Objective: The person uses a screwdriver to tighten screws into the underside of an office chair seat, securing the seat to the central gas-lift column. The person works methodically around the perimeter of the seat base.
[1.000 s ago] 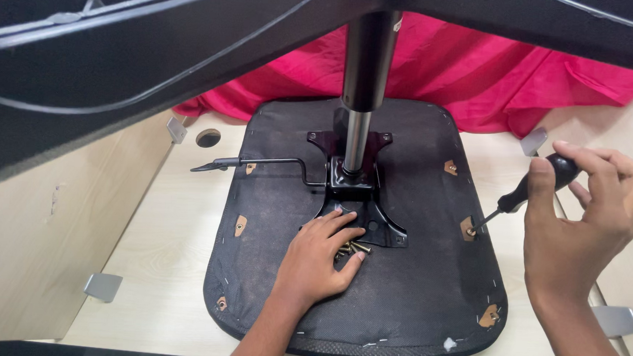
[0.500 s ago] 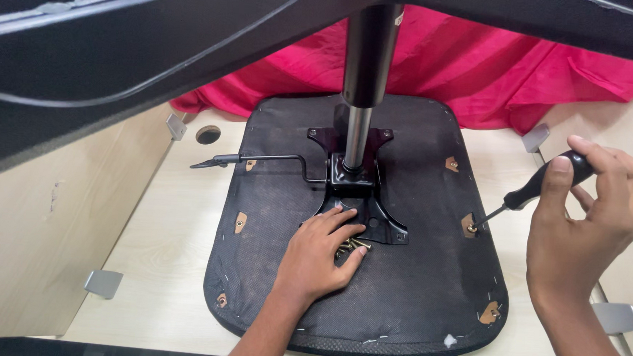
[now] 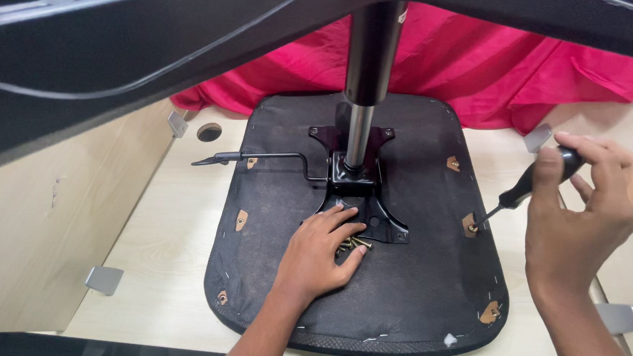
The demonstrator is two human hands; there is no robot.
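Observation:
An upturned black chair seat (image 3: 411, 298) lies on a pale wooden desk. A black metal mounting plate (image 3: 362, 202) with a gas cylinder (image 3: 360, 122) stands at its middle. My left hand (image 3: 317, 254) rests flat on the seat just below the plate, fingers over several brass screws (image 3: 356, 244). My right hand (image 3: 582, 213) grips the black handle of a screwdriver (image 3: 529, 188). Its tip touches a screw hole (image 3: 471, 224) at the seat's right edge.
A black lever (image 3: 256, 158) sticks out left from the plate. Chair base legs (image 3: 157, 54) loom close overhead. Red cloth (image 3: 496, 64) lies behind the seat. Grey metal brackets (image 3: 104, 279) sit along the desk panels, and a round cable hole (image 3: 208, 131) at the left.
My right hand has shifted slightly on the screwdriver handle, and the tip has settled at the right-edge hole. My left hand stays over the screws.

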